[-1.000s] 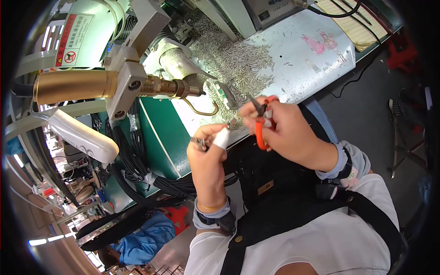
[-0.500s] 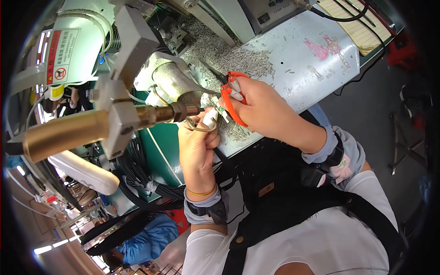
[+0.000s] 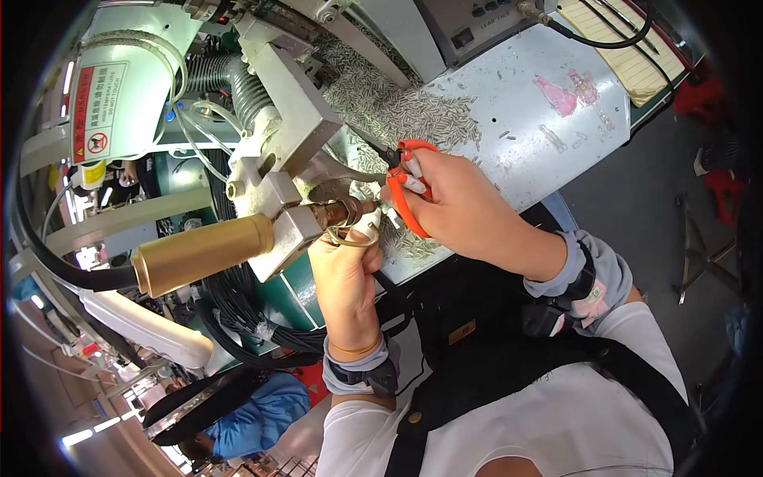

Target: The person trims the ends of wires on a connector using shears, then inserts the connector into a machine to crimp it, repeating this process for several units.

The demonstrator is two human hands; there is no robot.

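Observation:
In my right hand (image 3: 457,195) is a pair of orange-handled pliers (image 3: 407,211), held by the handles with the jaws toward the machine. My left hand (image 3: 346,266) is pinched closed on a thin grey-beige cable (image 3: 350,241), which curves around its fingers. White covers the fingertips there, and a small white piece (image 3: 393,217) shows just beside them. Directly above those fingers sits the dark tip of a soldering iron (image 3: 203,250) with a gold-coloured barrel, clamped in a metal bracket (image 3: 290,219). The exact contact at the tip is partly hidden.
Many short metallic offcuts (image 3: 381,87) cover the pale work plate (image 3: 517,151) around the hands. A grey control box (image 3: 481,28) and a lined notepad (image 3: 628,48) stand at the back. Bundled black cables (image 3: 246,310) lie on the left; another person in blue (image 3: 262,417) is at lower left.
The soldering iron and its bracket have moved right, bringing the tip over my left fingertips. Both hands stay nearly in place, still holding the cable and the pliers.

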